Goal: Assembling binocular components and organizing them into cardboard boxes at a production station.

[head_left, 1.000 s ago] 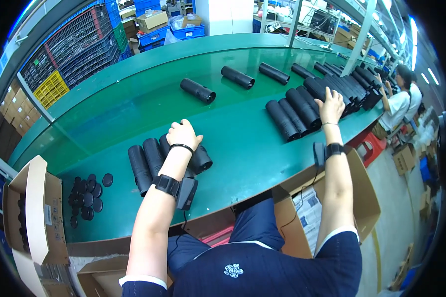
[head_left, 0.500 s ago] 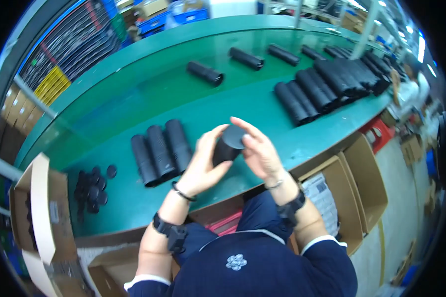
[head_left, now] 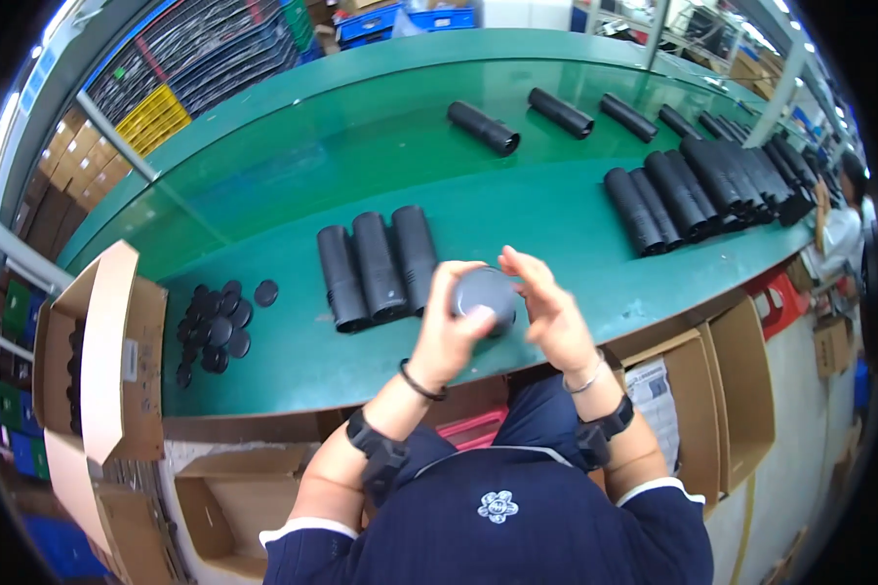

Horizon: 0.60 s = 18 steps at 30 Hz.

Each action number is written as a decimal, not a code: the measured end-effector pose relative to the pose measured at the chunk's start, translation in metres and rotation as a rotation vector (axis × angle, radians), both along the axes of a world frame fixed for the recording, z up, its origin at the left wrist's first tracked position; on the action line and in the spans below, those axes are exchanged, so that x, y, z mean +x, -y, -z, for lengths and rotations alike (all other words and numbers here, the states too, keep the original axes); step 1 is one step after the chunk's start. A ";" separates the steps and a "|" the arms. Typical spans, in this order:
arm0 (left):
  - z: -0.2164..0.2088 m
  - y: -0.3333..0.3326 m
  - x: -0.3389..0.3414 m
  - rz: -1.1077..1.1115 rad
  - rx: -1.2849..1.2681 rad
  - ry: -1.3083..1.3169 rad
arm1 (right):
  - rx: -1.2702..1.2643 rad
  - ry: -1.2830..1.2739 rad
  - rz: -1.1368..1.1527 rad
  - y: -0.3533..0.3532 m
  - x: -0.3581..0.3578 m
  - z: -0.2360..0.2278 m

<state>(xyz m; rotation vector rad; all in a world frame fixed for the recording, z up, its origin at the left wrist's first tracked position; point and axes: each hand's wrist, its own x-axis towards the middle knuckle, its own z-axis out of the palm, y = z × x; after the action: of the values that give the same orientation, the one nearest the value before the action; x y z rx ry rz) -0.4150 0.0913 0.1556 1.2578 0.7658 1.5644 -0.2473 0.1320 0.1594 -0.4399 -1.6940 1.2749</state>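
A black cylinder (head_left: 485,291) is tilted with its round flat end up towards me. My left hand (head_left: 443,336) is wrapped round it, thumb near the rim of that end. Just to its right, my right hand (head_left: 558,327) is raised with fingers stretched and apart; it may brush the cylinder's side, but I cannot tell. Three black tubes (head_left: 378,265) lie side by side on the green table, beyond my left hand. Farther left, a loose pile of round black caps (head_left: 218,330) rests on the table, one cap (head_left: 265,292) lying apart.
Single black tubes (head_left: 484,127) lie spaced along the far green strip (head_left: 361,127). A stack of tubes (head_left: 717,185) covers the table's right. Open cardboard boxes (head_left: 146,366) stand at the left, below the edge and right (head_left: 741,390). A person (head_left: 842,219) sits far right, near a red stool (head_left: 778,304).
The whole view has shifted, so the table's things appear farther right. The cylinder's round end now faces me more. My right hand's fingers have come off the top of its end.
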 end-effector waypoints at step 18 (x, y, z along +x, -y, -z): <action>-0.006 -0.128 -0.061 -0.544 -0.489 -1.794 | 0.486 1.411 1.452 -0.175 0.221 -0.062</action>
<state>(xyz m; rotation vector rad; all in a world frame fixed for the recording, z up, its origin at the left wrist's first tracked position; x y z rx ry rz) -0.4760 0.2195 0.1614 1.9244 2.5090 0.0464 -0.0260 0.3070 0.2213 -2.0215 -1.7502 -0.7441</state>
